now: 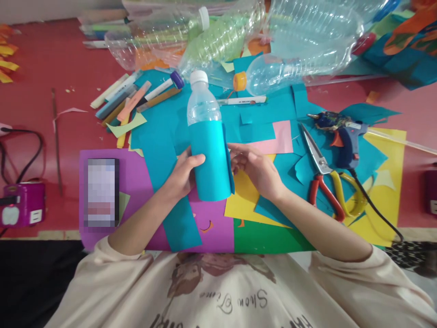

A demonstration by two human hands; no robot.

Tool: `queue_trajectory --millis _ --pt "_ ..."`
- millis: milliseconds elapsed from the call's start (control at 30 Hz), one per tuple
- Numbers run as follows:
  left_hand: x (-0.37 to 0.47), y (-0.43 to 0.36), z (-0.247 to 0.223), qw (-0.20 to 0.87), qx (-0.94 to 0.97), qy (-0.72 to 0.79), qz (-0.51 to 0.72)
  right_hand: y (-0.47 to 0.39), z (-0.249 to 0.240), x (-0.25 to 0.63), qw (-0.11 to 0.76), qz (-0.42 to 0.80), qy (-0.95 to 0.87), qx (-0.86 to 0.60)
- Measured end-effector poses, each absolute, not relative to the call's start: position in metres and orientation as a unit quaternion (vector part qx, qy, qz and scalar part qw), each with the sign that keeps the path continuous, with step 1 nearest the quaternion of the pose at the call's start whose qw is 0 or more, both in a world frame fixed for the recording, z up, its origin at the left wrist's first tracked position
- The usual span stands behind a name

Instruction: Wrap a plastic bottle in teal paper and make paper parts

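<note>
A clear plastic bottle (204, 104) with a white cap stands tilted slightly in front of me, its lower part wrapped in blue paper (210, 168). My left hand (187, 171) grips it from the left side, thumb lying across the paper. On the right, a loose edge of the paper (229, 168) sticks out from the bottle. My right hand (257, 166) is beside that edge, index finger stretched toward it and the other fingers loosely bent. Whether the fingertip touches the paper is hard to tell.
Scissors (322, 166) and a glue gun (348, 139) with its cable lie to the right. Markers (126, 98) are piled at upper left, plastic bottles (307, 50) at the back. A phone (101, 191) rests on purple paper (136, 168). Coloured paper scraps cover the red table (37, 91).
</note>
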State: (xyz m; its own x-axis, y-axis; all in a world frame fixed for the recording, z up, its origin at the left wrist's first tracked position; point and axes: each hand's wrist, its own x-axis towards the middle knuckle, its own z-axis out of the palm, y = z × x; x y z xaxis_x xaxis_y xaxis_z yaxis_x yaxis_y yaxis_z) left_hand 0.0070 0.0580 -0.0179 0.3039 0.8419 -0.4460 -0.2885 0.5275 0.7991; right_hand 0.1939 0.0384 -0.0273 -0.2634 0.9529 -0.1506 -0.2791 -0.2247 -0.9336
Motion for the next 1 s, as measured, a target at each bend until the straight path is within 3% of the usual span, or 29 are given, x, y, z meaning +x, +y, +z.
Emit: queue_trajectory --millis 367,1000 --pt "0.0091 0.0576 -0.0169 0.802 0.229 0.437 0.337 0.0283 -0.0318 0.1933 0.438 0.386 -0.716 -0.382" --pt "0.0157 0.0535 -0.0222 0.771 0.277 0.475 0.322 0.0284 -0.0264 0.1942 0.455 0.162 -0.788 -0.383"
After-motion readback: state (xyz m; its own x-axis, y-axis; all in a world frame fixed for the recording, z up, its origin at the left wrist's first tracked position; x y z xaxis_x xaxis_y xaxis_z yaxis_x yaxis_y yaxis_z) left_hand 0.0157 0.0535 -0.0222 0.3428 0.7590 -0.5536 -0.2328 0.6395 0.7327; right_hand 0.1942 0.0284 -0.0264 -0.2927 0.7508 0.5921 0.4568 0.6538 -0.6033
